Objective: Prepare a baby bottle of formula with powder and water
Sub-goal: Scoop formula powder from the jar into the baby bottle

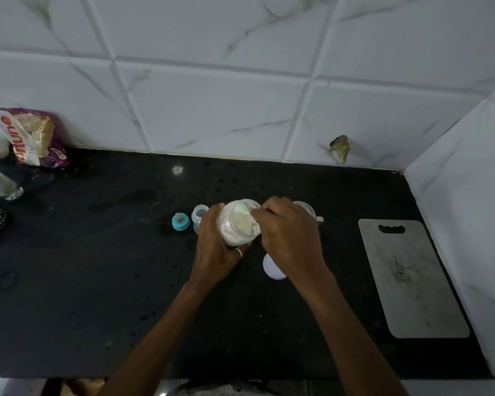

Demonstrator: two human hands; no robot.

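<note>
The left hand (215, 247) wraps the powder jar (239, 224), tilted over the middle of the counter (97, 281), just right of the open bottle (199, 217). The right hand (289, 232) bunches its fingers at the jar's mouth; whether they pinch anything I cannot tell. The jar looks light, stiff and perhaps dusty-slick, so it is best gripped round its body.

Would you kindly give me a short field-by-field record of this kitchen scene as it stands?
left hand: grips the tilted powder jar
right hand: at the jar's mouth; what its grip holds is hidden
baby bottle: open, upright, left of the jar
teal nipple ring: on the black counter, left of the bottle
white lid: on the counter, below the right wrist
cutting board: far right
</note>
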